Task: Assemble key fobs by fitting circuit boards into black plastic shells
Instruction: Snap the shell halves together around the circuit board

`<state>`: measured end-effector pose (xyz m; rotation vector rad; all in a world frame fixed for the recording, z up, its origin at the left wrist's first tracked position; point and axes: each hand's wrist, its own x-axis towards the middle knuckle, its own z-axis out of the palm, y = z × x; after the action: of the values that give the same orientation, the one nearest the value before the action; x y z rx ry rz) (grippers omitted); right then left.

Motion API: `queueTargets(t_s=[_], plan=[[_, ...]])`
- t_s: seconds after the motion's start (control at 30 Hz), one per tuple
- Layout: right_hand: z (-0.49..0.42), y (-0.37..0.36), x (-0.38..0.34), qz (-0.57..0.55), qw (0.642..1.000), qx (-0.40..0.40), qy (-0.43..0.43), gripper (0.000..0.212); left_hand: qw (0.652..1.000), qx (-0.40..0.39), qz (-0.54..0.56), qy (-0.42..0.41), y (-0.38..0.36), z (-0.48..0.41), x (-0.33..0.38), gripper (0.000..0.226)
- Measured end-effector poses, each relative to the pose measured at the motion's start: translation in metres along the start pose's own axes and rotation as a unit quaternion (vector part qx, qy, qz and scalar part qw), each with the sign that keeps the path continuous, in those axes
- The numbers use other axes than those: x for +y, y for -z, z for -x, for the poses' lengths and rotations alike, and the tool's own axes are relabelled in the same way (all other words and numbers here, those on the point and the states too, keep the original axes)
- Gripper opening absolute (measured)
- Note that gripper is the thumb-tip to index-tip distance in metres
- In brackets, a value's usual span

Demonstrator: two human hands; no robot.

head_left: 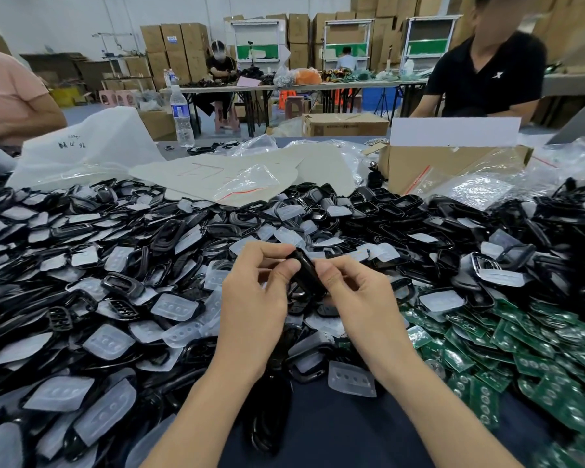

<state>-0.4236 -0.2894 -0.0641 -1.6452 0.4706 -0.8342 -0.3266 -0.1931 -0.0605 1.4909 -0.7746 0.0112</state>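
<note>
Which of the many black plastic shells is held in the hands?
The glossy black plastic shell above the pile, pinched between the left hand and right hand; the others lie loose below.

Black shells (122, 288) everywhere, milky translucent button pads (174, 307), and green circuit boards (507, 346) dotted with silver.

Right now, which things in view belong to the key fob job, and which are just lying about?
Job: black shell pinched between left hand and right hand; heap of shells; green circuit boards.
Lying about: water bottle; cardboard box; plastic bag.
</note>
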Motion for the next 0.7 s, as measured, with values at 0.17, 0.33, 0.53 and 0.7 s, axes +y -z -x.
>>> queueTargets(t_s=[0.17,0.33,0.53,0.7], plan=[[-0.001,0.003,-0.002,-0.233,0.955,-0.130,-0.133,0.030,0.994,-0.047,0.089,0.034,0.008,-0.005,0.006,0.027],[0.000,0.001,0.001,-0.262,0.949,-0.138,-0.109,0.038,0.992,-0.056,0.108,0.030,0.003,-0.002,0.008,0.015],[-0.005,0.003,-0.002,-0.286,0.954,-0.038,-0.086,0.046,0.983,-0.084,-0.118,-0.116,0.000,0.006,0.002,0.015],[-0.003,0.002,-0.008,-0.395,0.908,-0.052,-0.128,0.041,0.959,-0.033,-0.194,-0.206,-0.004,0.008,-0.003,0.025]])
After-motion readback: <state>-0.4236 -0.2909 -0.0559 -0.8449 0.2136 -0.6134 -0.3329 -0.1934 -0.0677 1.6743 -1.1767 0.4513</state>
